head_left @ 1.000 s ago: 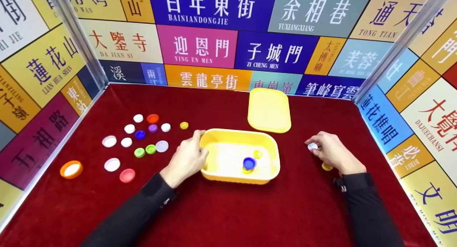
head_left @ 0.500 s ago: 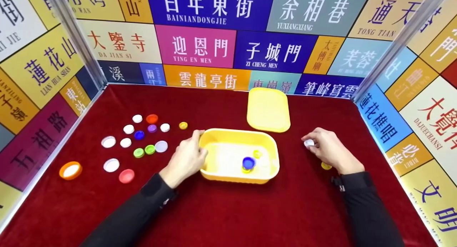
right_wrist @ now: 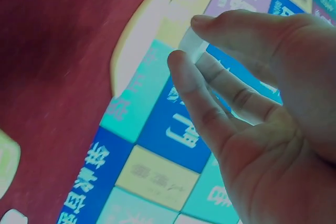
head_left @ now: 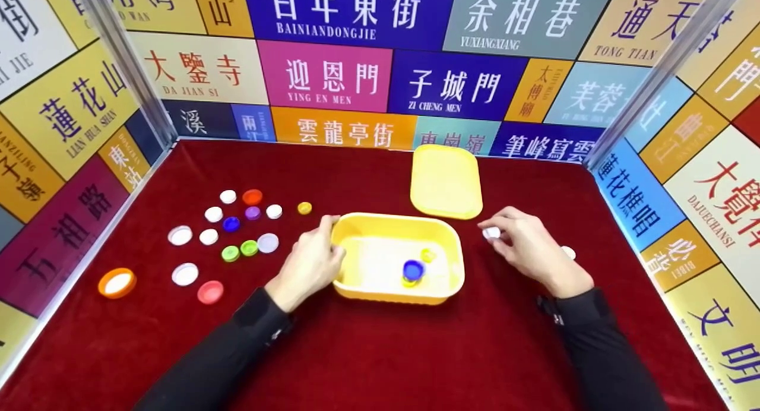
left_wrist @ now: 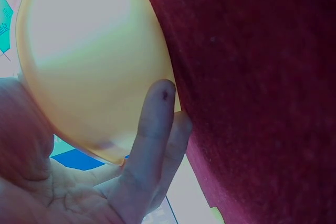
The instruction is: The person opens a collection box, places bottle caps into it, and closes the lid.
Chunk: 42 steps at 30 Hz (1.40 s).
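Observation:
A yellow plastic box (head_left: 356, 290) stands mid-table, a blue bottle cap (head_left: 414, 271) and small yellow caps (head_left: 428, 256) inside it. My left hand (head_left: 312, 262) grips the box's left end; in the left wrist view the fingers (left_wrist: 152, 135) lie along its outer wall (left_wrist: 105, 98). Right of the box, my right hand (head_left: 528, 247) pinches a white bottle cap (head_left: 491, 233) between thumb and fingertips. The same white cap (right_wrist: 193, 44) shows in the right wrist view. Another white cap (head_left: 569, 252) lies beside the right wrist, partly hidden.
On the left of the red cloth (head_left: 380, 363) several loose caps lie scattered, among them an orange one (head_left: 117, 283), a red one (head_left: 252, 197) and a pink one (head_left: 210, 292). Behind the box lies its yellow lid (head_left: 446, 182). Printed panels (head_left: 332, 78) wall the table in.
My right hand has moved left toward the box with the white cap. A white cap has come into sight by the wrist, while a yellow one is now hidden. The left hand stays put.

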Tool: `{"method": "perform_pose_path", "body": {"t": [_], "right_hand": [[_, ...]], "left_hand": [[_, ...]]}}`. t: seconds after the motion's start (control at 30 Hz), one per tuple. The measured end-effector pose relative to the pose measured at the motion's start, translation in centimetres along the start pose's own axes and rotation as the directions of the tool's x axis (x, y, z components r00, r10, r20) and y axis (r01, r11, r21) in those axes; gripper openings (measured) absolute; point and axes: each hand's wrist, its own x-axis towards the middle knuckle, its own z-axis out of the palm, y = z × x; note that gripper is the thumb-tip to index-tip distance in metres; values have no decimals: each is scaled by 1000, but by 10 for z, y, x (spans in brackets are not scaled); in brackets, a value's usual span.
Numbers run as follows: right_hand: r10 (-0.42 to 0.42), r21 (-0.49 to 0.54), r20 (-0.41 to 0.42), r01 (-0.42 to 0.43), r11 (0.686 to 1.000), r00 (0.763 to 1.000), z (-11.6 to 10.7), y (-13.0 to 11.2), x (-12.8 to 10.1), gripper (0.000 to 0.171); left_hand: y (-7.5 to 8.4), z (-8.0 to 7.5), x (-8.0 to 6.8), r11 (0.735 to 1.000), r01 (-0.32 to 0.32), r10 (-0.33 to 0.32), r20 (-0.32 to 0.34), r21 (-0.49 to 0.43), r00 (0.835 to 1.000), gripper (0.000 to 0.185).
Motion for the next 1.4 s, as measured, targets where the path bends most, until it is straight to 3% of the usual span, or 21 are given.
{"method": "perform_pose_path", "body": {"t": [0.43,0.7,1.13,1.4], "right_hand": [[-214,-45,-103,211,977,971,12,-46,7,35],[-316,-40,-101,314,949,943,24,-60,7,31],[-325,92,79,317,944,943,30,-75,2,31],[-297,95,98,288,953,950,25,-76,2,31]], "left_hand": [[0,0,0,1000,-5,5,-4,2,1000,54],[0,0,-1,1000,-7,7,-13,0,1000,54],[3,-2,-1,1000,9,-9,12,-8,1000,56],[2,-1,-1,1000,16,-16,14,-8,1000,56]]}}
